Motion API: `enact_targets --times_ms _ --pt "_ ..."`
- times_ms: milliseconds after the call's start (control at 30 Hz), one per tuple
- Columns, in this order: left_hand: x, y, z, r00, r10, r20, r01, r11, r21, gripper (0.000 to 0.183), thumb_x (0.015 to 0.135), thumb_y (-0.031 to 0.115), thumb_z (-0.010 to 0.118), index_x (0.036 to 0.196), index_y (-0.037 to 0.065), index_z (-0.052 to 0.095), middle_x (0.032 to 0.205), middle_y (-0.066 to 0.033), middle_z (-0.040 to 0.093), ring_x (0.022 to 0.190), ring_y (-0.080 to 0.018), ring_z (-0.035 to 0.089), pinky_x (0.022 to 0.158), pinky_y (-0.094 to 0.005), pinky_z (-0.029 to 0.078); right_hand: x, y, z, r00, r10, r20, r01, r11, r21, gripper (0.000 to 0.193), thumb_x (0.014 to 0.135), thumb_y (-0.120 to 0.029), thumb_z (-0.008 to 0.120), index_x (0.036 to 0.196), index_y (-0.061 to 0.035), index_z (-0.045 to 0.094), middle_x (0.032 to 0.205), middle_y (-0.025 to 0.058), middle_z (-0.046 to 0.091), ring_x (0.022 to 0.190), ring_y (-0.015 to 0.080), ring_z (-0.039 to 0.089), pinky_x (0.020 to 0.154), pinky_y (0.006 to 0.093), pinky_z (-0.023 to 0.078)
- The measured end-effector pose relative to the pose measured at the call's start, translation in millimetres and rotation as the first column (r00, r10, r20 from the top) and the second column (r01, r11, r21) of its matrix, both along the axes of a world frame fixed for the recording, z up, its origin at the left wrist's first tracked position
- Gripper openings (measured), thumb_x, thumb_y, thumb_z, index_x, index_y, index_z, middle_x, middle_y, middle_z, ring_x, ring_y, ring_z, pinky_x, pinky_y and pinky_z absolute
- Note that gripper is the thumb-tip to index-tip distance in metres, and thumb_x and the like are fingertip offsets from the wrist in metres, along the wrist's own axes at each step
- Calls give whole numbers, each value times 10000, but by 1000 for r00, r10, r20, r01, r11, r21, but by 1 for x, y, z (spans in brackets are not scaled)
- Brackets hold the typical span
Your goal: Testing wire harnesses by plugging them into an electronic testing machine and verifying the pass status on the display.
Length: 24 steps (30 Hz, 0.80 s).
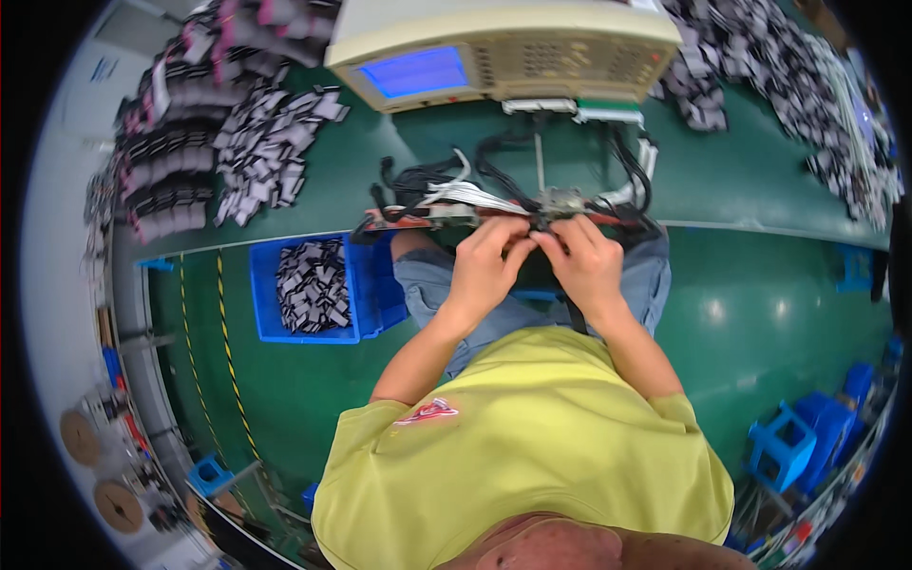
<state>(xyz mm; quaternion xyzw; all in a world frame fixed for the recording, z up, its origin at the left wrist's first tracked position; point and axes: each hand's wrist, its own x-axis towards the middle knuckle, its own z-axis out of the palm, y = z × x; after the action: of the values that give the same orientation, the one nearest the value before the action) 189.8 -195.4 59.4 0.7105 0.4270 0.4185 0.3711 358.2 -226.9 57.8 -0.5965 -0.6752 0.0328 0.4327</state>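
My left hand (489,261) and my right hand (584,264) meet at the near edge of the green table. Fingers of both are pinched together around a small dark piece (539,226), too small and covered to name. Just beyond my fingertips is a metal connector block (562,200) on a red-edged test fixture (399,220). White wires (475,196) and a bundle of black cables (425,180) run across the fixture. More black cable (638,176) loops on its right side.
A beige bench tester (541,57) with a lit blue screen stands at the back. Piles of grey-and-black pieces lie on the table left (266,152) and right (760,76). A blue bin (263,304) of similar pieces stands below left. Blue stools (784,446) stand at the lower right.
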Motion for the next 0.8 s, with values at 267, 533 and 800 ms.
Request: enact_targets --times_ms 267,533,800 --pt "-155 129 35 815 572 -93 -463 739 489 144 932 94 765 1034 -2 733 950 -129 747 815 -233 725 736 -340 566 11 -23 6 989 116 -93 -115 993 16 255 820 -114 865 1002 -30 709 968 80 703 634 232 681 539 323 546" --pt "-208 255 -34 671 593 -444 -311 770 558 318 904 181 788 1138 -25 724 1049 -187 670 1026 -373 647 897 -450 527 8 -28 2 990 122 -68 -122 993 4 249 854 -96 815 1073 -41 710 1036 83 693 707 268 711 575 355 566" --pt "-189 244 -45 670 636 -383 -311 709 633 142 952 126 717 958 -8 670 1000 -184 655 947 -389 623 847 -461 501 8 -29 0 989 139 -49 -141 990 -29 299 849 -76 806 1127 -44 700 1069 72 683 705 249 708 585 347 567"
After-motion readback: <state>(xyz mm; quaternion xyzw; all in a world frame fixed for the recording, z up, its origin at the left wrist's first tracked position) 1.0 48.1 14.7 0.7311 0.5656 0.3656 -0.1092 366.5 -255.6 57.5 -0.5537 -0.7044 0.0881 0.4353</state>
